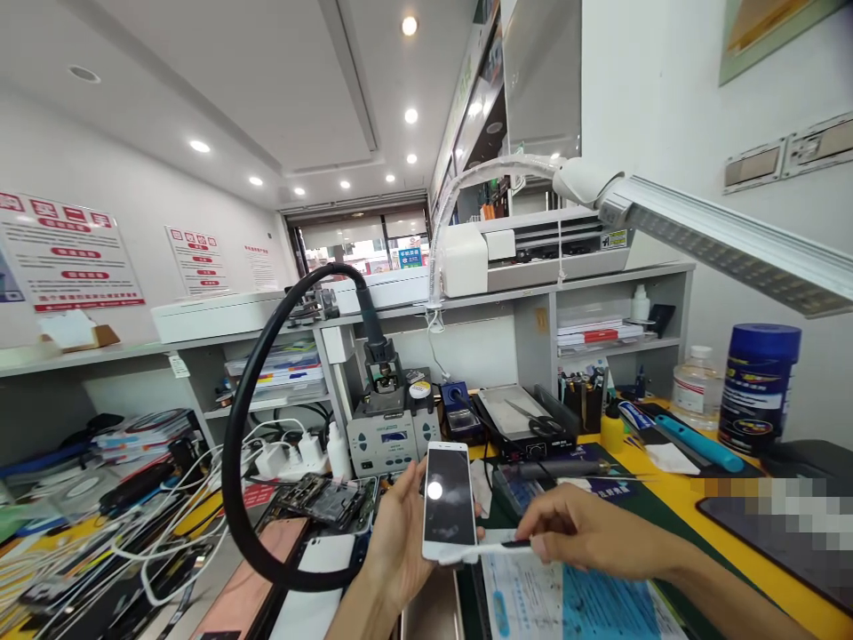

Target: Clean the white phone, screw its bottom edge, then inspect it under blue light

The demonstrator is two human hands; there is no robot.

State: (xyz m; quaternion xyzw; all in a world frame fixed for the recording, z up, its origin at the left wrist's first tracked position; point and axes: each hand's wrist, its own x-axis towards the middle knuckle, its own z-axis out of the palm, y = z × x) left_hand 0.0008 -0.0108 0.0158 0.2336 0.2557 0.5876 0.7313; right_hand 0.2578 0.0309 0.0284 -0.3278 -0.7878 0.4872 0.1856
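My left hand (398, 533) is wrapped around the edge of a white smartphone (450, 498), held upright with its dark screen facing me. A ceiling light reflects in the glass. My right hand (579, 531) pinches a slim white stick-like tool (493, 548) with a dark part by the fingertips. The tool's far end lies at the phone's lower edge; its exact kind is not clear. Below my right hand lies a blue and white printed sheet (573, 600). Under my left hand, a gold-coloured phone (433, 613) is partly hidden.
A black hose (233, 444) loops up from the hot-air station (383, 440). White cables (153, 524), opened phone parts (326, 500) and a rose-coloured phone (250, 578) crowd the left. A lamp (733, 231) overhangs the right, above a blue canister (758, 391) and a clear bottle (697, 387).
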